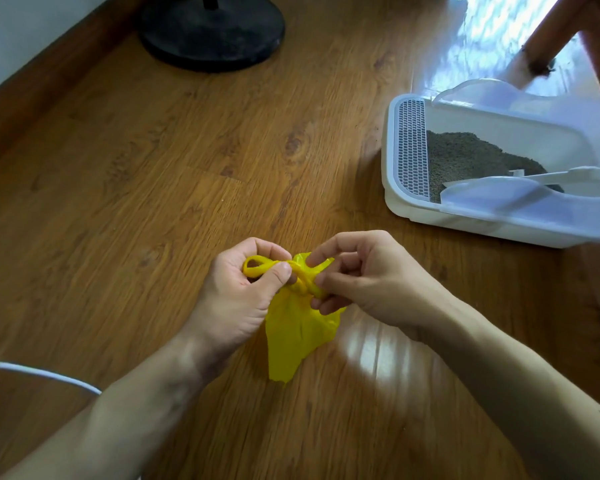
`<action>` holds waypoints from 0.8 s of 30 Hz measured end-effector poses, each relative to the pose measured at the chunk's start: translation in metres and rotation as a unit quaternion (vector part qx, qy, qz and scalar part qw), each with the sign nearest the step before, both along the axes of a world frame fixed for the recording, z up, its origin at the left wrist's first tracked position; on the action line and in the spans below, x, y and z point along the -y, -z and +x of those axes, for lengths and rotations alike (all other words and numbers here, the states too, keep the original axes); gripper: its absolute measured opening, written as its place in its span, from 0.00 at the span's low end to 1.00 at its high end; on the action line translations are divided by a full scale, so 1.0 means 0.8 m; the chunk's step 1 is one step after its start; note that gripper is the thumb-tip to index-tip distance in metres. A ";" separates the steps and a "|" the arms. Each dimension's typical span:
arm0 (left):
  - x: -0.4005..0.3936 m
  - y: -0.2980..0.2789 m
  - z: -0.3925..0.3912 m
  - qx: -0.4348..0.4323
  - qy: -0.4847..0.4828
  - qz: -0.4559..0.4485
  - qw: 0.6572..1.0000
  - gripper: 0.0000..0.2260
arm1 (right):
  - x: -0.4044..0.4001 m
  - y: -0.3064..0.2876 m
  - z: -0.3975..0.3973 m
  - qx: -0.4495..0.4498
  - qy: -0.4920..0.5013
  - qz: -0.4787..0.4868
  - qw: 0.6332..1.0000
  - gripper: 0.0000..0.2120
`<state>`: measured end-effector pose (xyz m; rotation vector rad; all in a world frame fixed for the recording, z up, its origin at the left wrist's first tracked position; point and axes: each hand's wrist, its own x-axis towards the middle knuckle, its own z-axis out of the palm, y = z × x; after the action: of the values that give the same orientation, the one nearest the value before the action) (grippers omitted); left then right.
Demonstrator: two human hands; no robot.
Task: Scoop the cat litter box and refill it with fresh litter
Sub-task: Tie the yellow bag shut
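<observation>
A small yellow plastic bag (pixel 297 336) hangs between my hands above the wooden floor, its neck twisted into a knot. My left hand (pixel 243 289) pinches a yellow loop of the bag's handle between thumb and fingers. My right hand (pixel 357 275) pinches the other handle end right beside the knot. At the right stands the white litter box (pixel 407 202) with grey litter (pixel 465 157) inside and a perforated step at its left end. A white scoop (pixel 565 175) lies in the box over the litter.
The black round base of a stand (pixel 212 32) sits on the floor at the back. A wooden furniture leg (pixel 548 36) rises behind the litter box. A white cable (pixel 39 374) curves across the floor at the lower left. A white wall and wooden skirting run along the upper left.
</observation>
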<state>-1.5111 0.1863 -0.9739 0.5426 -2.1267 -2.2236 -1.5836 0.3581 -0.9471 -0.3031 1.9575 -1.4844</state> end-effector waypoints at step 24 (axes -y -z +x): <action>0.009 -0.023 0.013 -0.193 0.107 -0.372 0.902 0.04 | 0.010 -0.003 0.007 -0.155 -0.102 0.076 0.980 0.09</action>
<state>-1.5011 0.1793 -0.9552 -0.1643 -2.6051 -1.2305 -1.5783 0.3504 -0.9446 -0.6800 2.1932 -1.2034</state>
